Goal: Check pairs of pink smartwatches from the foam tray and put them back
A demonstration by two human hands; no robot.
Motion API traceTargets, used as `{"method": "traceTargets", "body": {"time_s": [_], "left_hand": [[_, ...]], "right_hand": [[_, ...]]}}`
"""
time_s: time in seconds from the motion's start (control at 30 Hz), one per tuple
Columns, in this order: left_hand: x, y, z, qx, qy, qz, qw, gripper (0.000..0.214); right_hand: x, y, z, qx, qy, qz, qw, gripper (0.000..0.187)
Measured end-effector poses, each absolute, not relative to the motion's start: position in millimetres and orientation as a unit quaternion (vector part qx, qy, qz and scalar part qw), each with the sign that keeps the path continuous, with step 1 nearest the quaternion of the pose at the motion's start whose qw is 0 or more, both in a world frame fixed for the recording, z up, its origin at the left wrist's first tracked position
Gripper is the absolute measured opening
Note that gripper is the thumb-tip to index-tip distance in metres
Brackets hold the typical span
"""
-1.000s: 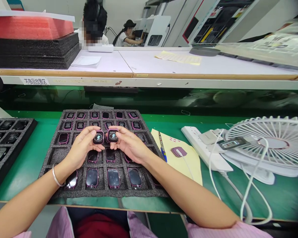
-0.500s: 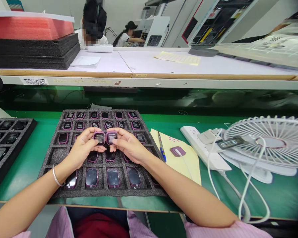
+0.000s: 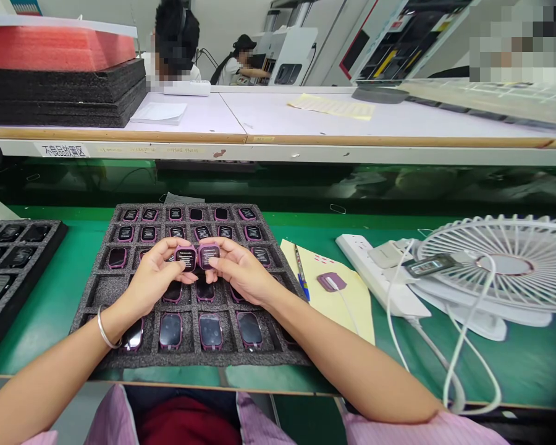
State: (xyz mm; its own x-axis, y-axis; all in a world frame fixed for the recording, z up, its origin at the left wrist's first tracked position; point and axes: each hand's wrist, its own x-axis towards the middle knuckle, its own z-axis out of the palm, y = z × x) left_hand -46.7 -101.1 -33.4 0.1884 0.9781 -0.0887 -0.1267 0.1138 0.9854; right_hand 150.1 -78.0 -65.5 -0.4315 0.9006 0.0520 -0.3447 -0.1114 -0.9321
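Note:
My left hand (image 3: 155, 275) grips a purple smartwatch body (image 3: 185, 258) between thumb and fingers, its lit screen facing up with lines of small text. In my right hand (image 3: 243, 272) is a second purple smartwatch body (image 3: 209, 256), also showing text. The two are held side by side, their edges touching or nearly so. Beneath them lies a dark foam tray (image 3: 104, 290) divided into compartments, most holding similar purple watches, such as a dark-screened watch (image 3: 211, 331) in the front row. My hands and forearms hide part of the tray.
A second foam tray (image 3: 50, 244) of dark watches lies at the left. To the right are a yellow sheet (image 3: 359, 303) with a pen (image 3: 301, 272) and a cabled purple piece (image 3: 332, 282), a power strip (image 3: 375, 272) and a white fan (image 3: 528, 266). A shelf (image 3: 269, 123) spans the back; people sit beyond.
Both hands stay almost still with a watch in each. The whole view has shifted very slightly.

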Motion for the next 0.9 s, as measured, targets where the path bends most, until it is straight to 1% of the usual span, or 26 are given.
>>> {"method": "traceTargets", "body": {"time_s": [0.2,0.37,0.67,0.73,0.83,0.9], "left_hand": [[-46.5,-100.7,-35.3,0.491,0.442,0.465,0.589,0.038],[-47.8,-100.5,-32.7,0.485,0.432,0.467,0.6,0.037],[-47.7,-98.7,-37.3,0.493,0.409,0.48,0.6,0.044],[-47.5,-99.3,-36.9,0.488,0.411,0.474,0.607,0.044],[-47.7,-100.2,-34.8,0.471,0.423,0.462,0.622,0.038],[-48.0,-100.5,-33.2,0.456,0.422,0.459,0.635,0.037]], "right_hand": [[150.1,-78.8,-65.2,-0.281,-0.493,0.688,0.453,0.041],[151.0,-79.8,-63.4,-0.28,-0.499,0.685,0.452,0.044],[151.4,-79.1,-64.9,-0.281,-0.512,0.679,0.446,0.05],[150.7,-78.8,-65.7,-0.282,-0.506,0.679,0.451,0.047],[150.5,-78.2,-66.3,-0.301,-0.484,0.682,0.459,0.037],[150.9,-77.8,-66.0,-0.311,-0.464,0.692,0.458,0.035]]}}
